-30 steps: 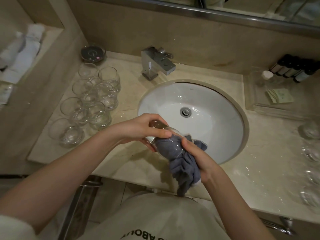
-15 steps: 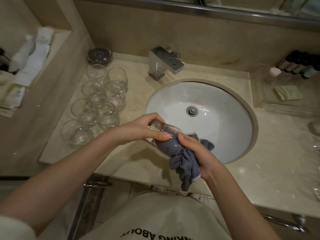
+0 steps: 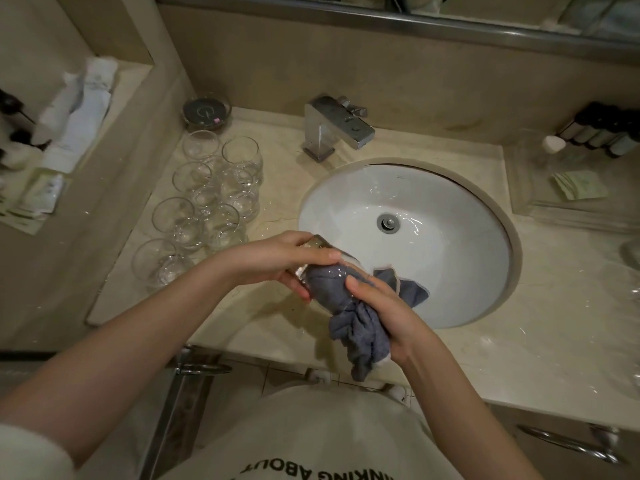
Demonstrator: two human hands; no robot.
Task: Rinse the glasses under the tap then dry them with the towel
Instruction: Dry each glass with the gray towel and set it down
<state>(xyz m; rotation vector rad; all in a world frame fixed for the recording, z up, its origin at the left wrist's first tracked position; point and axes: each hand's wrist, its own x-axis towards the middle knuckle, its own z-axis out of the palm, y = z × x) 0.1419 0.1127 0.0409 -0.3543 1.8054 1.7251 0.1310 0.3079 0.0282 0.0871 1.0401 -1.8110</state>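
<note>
The left hand [image 3: 277, 258] is wrapped around the base end of a clear glass [image 3: 320, 268], which is held in the air over the near-left rim of the sink [image 3: 450, 237], above the edge of the desk [image 3: 540, 323]. The glass lies on its side, its long axis running from upper left to lower right, base toward the left hand and mouth toward the right hand [image 3: 388, 313]. The right hand grasps a bunched grey towel [image 3: 360, 327], one end stuffed into the glass and showing through its wall, the other end hanging below the palm. A corner of towel sticks out over the basin. The mouth rim is hidden by the right hand's fingers and cloth. Seven upright glasses [image 3: 204, 199] stand clustered on the desk left of the square tap [image 3: 337, 128]. More glassware at the right edge is cut off and hard to make out.
</note>
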